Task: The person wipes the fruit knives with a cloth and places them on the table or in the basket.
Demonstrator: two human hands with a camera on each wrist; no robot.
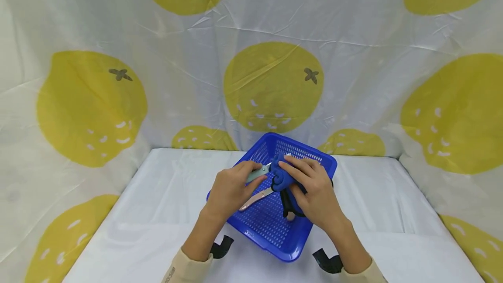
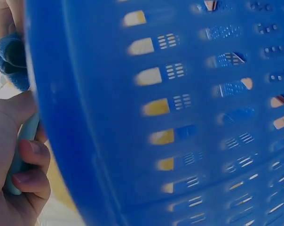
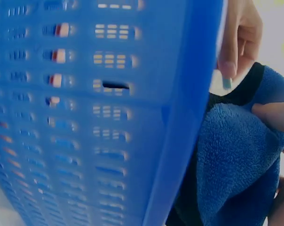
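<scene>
My left hand (image 1: 232,189) grips a knife by its mint-green handle (image 1: 257,173). In my right hand (image 1: 318,189) is a bunched blue cloth with black edging (image 1: 281,178), held against the knife's metal end, which the cloth partly hides. The right wrist view shows the towel-like cloth (image 3: 236,155) draped below the fingers. Both hands are over a blue plastic basket (image 1: 251,233). A pink-handled knife (image 1: 255,199) lies in it, its far end hidden under the cloth. A small light-brown rounded end (image 1: 290,216) shows below the cloth.
The basket's perforated wall (image 2: 99,117) fills much of both wrist views. It stands angled on a white-covered table (image 1: 165,195). Behind hangs a white curtain with yellow fruit prints (image 1: 275,86). Black curved pieces (image 1: 223,247) sit by both wrists.
</scene>
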